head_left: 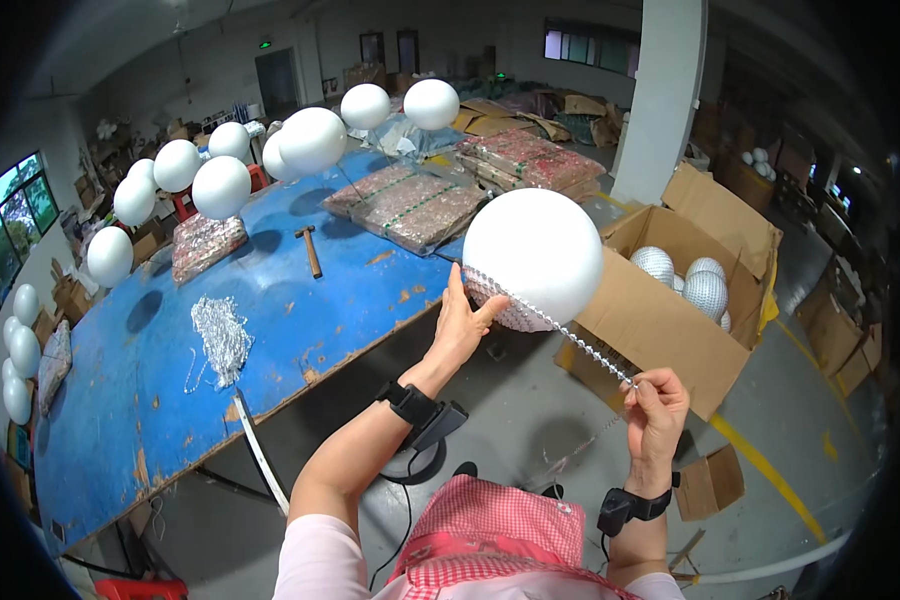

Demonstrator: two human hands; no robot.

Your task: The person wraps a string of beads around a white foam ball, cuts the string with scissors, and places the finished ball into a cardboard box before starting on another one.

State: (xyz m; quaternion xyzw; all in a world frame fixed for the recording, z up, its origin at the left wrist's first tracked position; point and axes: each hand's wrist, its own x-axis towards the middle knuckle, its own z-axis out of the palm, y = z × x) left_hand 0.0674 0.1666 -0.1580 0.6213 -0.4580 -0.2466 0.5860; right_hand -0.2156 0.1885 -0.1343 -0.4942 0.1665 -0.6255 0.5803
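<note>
A large smooth white ball [536, 245] is in front of me, its underside wrapped in rows of small silvery beads. My left hand [460, 325] lies against that beaded lower part, fingers stretched and thumb spread, touching the ball. From there a silver bead string [595, 352] runs taut down to the right. Its strand is pinched between the thumb and fingers of my right hand [656, 405], away from the ball. A thin loose end hangs below the right hand. What supports the ball is mostly hidden; a dark rod shows at its left side.
A worn blue table [300, 310] carries a heap of silver bead strings [222, 338], a hammer [310, 252] and plastic-wrapped packs [410, 205]. Several white balls [222, 187] stand along its far side. At right, an open cardboard box [660, 330] holds beaded balls [705, 290], near a pillar [658, 110].
</note>
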